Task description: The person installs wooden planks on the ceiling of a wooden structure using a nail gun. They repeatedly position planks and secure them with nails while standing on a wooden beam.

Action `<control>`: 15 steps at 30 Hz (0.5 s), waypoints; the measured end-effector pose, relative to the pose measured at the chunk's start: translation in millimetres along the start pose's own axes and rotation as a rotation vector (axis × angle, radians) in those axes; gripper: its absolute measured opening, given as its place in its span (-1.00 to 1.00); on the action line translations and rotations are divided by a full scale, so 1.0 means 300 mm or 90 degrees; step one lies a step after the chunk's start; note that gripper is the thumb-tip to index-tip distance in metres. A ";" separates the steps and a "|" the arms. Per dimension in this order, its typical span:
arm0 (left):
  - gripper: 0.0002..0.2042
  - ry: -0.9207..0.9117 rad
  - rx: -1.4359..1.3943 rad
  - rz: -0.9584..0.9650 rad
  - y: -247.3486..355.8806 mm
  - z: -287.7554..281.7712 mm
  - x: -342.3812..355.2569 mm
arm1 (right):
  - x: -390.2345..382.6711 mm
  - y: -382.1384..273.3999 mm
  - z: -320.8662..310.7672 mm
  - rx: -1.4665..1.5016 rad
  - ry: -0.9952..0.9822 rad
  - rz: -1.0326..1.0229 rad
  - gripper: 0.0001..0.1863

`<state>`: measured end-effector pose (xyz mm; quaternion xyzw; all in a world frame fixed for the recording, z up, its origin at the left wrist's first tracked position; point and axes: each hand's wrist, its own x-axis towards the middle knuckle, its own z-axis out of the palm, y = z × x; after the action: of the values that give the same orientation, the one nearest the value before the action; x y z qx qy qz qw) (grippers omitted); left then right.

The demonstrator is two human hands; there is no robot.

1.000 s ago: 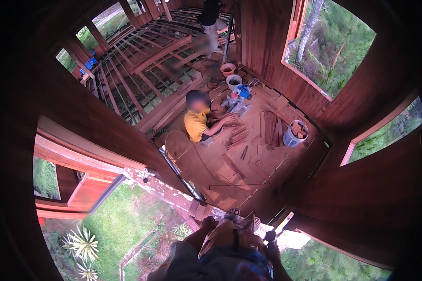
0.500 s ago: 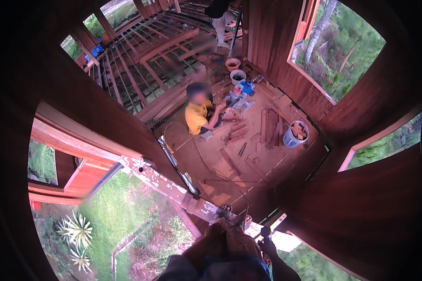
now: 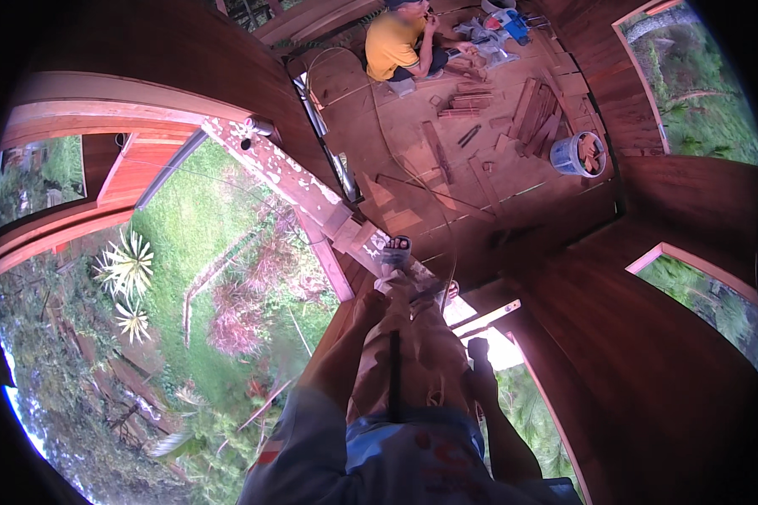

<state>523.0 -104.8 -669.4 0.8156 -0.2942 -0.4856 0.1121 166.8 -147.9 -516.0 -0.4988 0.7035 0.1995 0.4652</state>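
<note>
My left hand (image 3: 370,307) hangs closed beside my tan trousers (image 3: 408,362); what it holds, if anything, is hidden. Down at the lower right, my right hand (image 3: 483,379) is wrapped round a dark tool (image 3: 478,349), hard to make out. My sandaled feet (image 3: 396,252) stand on or beside a narrow, paint-flaked beam (image 3: 269,172). A pale strip (image 3: 488,317) crosses the bright opening by my right foot.
A person in yellow (image 3: 392,50) sits on the wooden floor (image 3: 514,219) among plank offcuts (image 3: 537,118), a bucket of blocks (image 3: 577,154) and a blue tool (image 3: 512,25). An open drop to the lawn (image 3: 177,194) lies left. Wooden walls (image 3: 640,337) with window openings stand right.
My view has tipped down, so floor and seated person appear higher and more of my legs shows. The person in yellow has raised a hand toward the face. My feet have shifted slightly.
</note>
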 end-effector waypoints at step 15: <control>-0.62 0.160 0.020 -0.106 -0.456 0.020 0.636 | 0.184 -0.258 0.055 -0.212 -0.024 -0.021 -0.11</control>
<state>636.4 -107.1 -875.1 0.8931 -0.2168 -0.3825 0.0949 239.2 -196.7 -557.2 -0.5766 0.6436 0.3149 0.3926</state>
